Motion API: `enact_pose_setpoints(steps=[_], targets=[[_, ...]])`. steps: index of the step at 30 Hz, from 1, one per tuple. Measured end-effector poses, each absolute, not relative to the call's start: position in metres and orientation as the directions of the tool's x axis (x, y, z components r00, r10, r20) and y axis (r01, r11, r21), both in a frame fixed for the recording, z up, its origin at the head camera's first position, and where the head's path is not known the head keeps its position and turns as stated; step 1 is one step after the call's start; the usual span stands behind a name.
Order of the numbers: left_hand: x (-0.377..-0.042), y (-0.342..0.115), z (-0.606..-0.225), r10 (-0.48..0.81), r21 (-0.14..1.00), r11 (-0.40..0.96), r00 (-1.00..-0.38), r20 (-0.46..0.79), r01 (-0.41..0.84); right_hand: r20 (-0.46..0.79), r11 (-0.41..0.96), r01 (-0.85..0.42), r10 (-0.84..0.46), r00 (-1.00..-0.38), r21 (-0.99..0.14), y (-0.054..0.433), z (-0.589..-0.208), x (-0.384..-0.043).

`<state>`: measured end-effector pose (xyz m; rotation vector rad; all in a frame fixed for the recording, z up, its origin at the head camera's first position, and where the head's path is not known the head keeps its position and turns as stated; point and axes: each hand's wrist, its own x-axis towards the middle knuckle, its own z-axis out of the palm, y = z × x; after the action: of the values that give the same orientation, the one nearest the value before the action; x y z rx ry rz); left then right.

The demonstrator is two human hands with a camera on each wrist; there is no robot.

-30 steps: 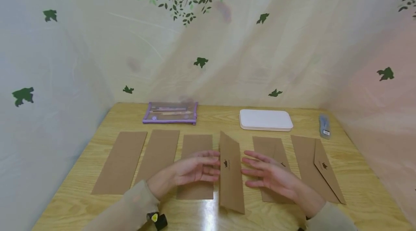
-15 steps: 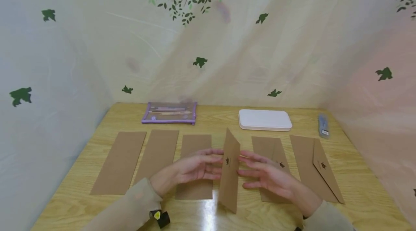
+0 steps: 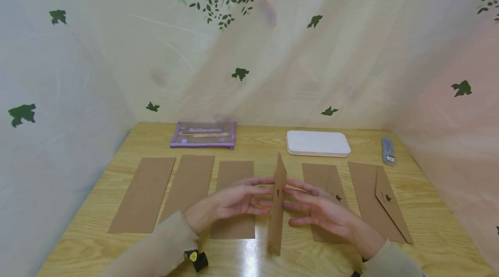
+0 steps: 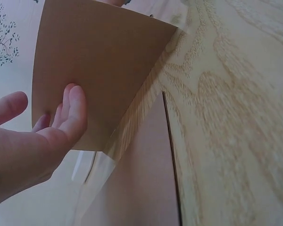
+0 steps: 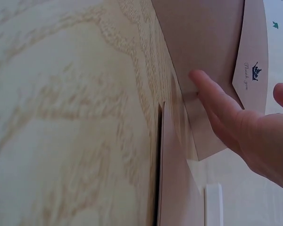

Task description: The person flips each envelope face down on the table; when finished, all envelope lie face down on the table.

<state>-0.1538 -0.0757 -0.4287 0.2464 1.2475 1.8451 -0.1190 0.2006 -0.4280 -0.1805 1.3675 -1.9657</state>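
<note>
A brown kraft envelope (image 3: pixel 277 220) stands on its long edge on the table between my two hands, seen nearly edge-on in the head view. My left hand (image 3: pixel 239 199) touches its plain side with extended fingers, and the left wrist view shows those fingertips against the paper (image 4: pixel 104 56). From the other side my right hand (image 3: pixel 327 210) meets the flap side, its fingers loosely straight. The right wrist view shows the pointed flap (image 5: pixel 254 61) with a dark crown print and "Thank you". Neither thumb is on the paper in the wrist views.
Several more brown envelopes lie flat: plain ones (image 3: pixel 142 194) at left, and flap-side-up ones at right, including the rightmost envelope (image 3: pixel 364 199). Behind them are a purple-edged clear pencil pouch (image 3: pixel 202 143), a white case (image 3: pixel 318 143) and a small blue-grey packaged item (image 3: pixel 387 150).
The standing envelope has turned from showing its printed flap side to nearly edge-on and more upright. My left hand has moved slightly right; the right hand has shifted slightly left. The flat envelopes stay put.
</note>
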Motion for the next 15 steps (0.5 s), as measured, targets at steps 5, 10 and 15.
enact_pose_setpoints(steps=[5,10,15], targets=[[-0.1538,-0.0722,-0.4308,0.753,0.833,-0.112,-0.593,-0.285,-0.541,-0.260,-0.177,0.466,-0.636,-0.727,-0.867,0.2027,-0.4283,-0.1182],[-0.1531,-0.0709,-0.4305,0.762,0.836,-0.110,-0.586,-0.277,-0.538,-0.261,-0.175,0.465,-0.636,-0.726,-0.868,0.2036,-0.4299,-0.1182],[-0.1523,-0.0700,-0.4305,0.780,0.835,-0.109,-0.567,-0.265,-0.540,-0.265,-0.179,0.466,-0.627,-0.733,-0.867,0.2030,-0.4298,-0.1176]])
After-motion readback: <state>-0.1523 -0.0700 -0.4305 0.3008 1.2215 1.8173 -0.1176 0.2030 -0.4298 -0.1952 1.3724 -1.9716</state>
